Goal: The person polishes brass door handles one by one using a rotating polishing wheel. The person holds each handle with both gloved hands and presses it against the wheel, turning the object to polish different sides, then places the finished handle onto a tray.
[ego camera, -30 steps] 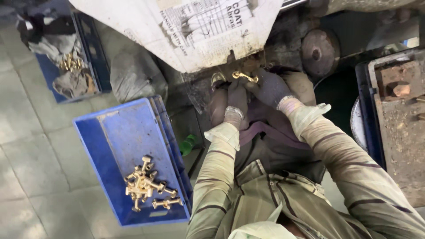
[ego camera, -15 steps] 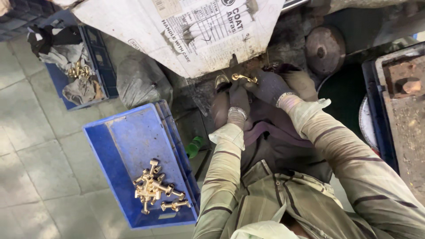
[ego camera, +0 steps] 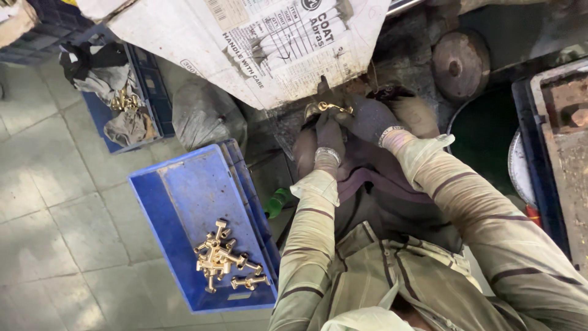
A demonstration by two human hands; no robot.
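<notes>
Both hands wear dark, grimy work gloves and meet at one small, shiny brass fitting [ego camera: 334,107], a slim golden metal piece. The left hand [ego camera: 327,132] has its fingers curled up under the near end of the fitting and closed on it. The right hand [ego camera: 370,119] is closed over the fitting's other end from the right, thumb and fingers pinching it. The fitting lies roughly level between the two hands, right under the lower edge of a large white printed cardboard sheet [ego camera: 245,43] that slopes away above them.

Just beyond the right hand, up and to the right, sits a round, rusty brown metal disc [ego camera: 459,64]. Further right of that arm stands a dark blue tray of brownish grit [ego camera: 566,159].

Below and left of the left hand, beside the left forearm, a blue plastic crate [ego camera: 184,196] rests on the grey tiled floor [ego camera: 55,233]; a small heap of golden brass bolt-like fittings [ego camera: 223,257] lies in its near end. Between crate and left sleeve, a green bottle-like object [ego camera: 277,202] pokes out. Well to the left of both hands, a second blue crate [ego camera: 144,92] holds grey rags and a few more brass pieces.
</notes>
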